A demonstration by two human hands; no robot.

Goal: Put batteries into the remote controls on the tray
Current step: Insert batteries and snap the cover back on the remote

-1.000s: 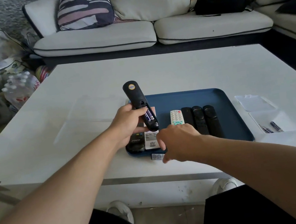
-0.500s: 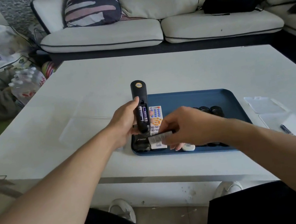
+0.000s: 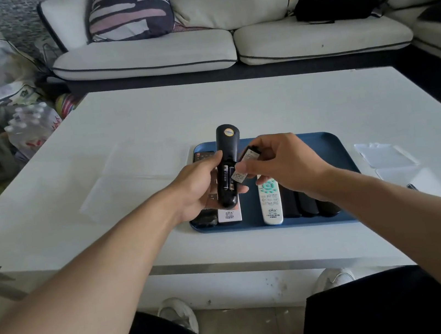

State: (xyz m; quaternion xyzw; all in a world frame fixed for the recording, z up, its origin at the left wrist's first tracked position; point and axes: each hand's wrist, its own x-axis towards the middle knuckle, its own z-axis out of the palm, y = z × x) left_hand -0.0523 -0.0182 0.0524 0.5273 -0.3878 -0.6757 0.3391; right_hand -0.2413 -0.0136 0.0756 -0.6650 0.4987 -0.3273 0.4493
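My left hand (image 3: 198,187) grips a black remote (image 3: 227,160) held back side up above the blue tray (image 3: 335,154). Its battery bay is uncovered and two batteries (image 3: 226,176) sit inside. My right hand (image 3: 280,167) pinches the black battery cover (image 3: 245,164) with a label on it, right beside the bay. On the tray lie a white remote (image 3: 270,202) with teal buttons, another white remote (image 3: 230,215) under my left hand, and several black remotes (image 3: 306,206) partly hidden by my right wrist.
The tray sits near the front edge of a white coffee table (image 3: 233,107). Clear plastic packaging (image 3: 384,153) and a loose battery (image 3: 412,187) lie to the right of the tray. A sofa (image 3: 143,54) stands behind the table, bags and bottles on the floor at left.
My right hand picked the battery cover up from the table's front edge and carried it up to the open bay. My left hand turned the black remote more upright.
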